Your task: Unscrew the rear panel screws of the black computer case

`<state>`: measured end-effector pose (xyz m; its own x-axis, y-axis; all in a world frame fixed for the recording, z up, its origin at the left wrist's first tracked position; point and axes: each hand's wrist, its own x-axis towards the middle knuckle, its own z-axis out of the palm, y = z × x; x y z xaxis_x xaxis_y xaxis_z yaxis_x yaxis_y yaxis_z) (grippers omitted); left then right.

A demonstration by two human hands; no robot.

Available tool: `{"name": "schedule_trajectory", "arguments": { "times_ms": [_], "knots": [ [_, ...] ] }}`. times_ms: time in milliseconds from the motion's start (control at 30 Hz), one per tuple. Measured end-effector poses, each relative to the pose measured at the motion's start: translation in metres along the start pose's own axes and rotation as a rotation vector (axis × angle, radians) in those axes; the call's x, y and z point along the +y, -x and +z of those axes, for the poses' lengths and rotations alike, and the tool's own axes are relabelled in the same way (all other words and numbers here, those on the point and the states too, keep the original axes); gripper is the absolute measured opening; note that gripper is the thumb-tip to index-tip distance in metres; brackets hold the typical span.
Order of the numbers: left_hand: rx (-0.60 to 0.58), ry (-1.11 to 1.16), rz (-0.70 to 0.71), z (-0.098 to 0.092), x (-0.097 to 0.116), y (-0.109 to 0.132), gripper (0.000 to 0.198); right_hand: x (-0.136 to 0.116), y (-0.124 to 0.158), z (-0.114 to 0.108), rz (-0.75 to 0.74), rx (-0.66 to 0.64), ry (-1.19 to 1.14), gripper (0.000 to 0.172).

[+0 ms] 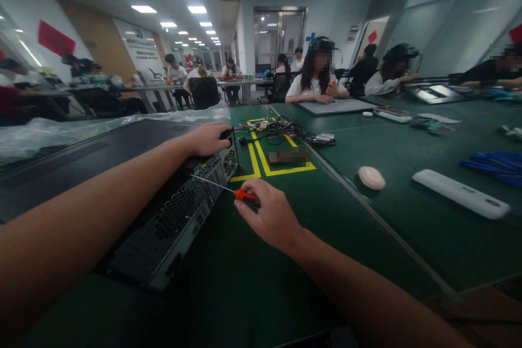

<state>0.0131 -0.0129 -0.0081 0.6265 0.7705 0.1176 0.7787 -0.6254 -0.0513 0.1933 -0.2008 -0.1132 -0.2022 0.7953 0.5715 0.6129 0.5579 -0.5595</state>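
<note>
A black computer tower [138,138] lies on its side at the left, its metal rear panel [179,212] facing me. My left hand [210,140] is on its upper far corner, fingers bent over the edge and thumb along the rear side; part of the fingers is hard to make out. Between the thumb and fingers of my right hand [271,212] is a screwdriver [243,196] with a red and black handle. Its long thin shaft points left, and the tip is at the rear panel near the upper edge. Whether the tip sits in a screw is too small to tell.
Beyond the tower, tangled cables [285,128] and a dark flat part [287,157] lie by yellow tape [256,157]. To the right are a pale rounded object [371,178], a long white case [460,193] and blue fabric [495,164]. Clear plastic sheeting [81,128] lies behind; people sit across the table.
</note>
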Motion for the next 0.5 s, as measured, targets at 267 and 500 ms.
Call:
{"name": "schedule_trajectory", "arguments": {
  "times_ms": [267, 500],
  "knots": [
    [0.004, 0.013, 0.0, 0.0002, -0.0007, 0.0, 0.069, -0.0019, -0.0003, -0.0023, 0.002, -0.008, -0.003, 0.01],
    [-0.001, -0.002, 0.001, 0.0012, -0.0016, -0.001, 0.072, -0.0022, -0.0013, -0.0017, -0.011, 0.008, -0.01, 0.01]
  ]
}}
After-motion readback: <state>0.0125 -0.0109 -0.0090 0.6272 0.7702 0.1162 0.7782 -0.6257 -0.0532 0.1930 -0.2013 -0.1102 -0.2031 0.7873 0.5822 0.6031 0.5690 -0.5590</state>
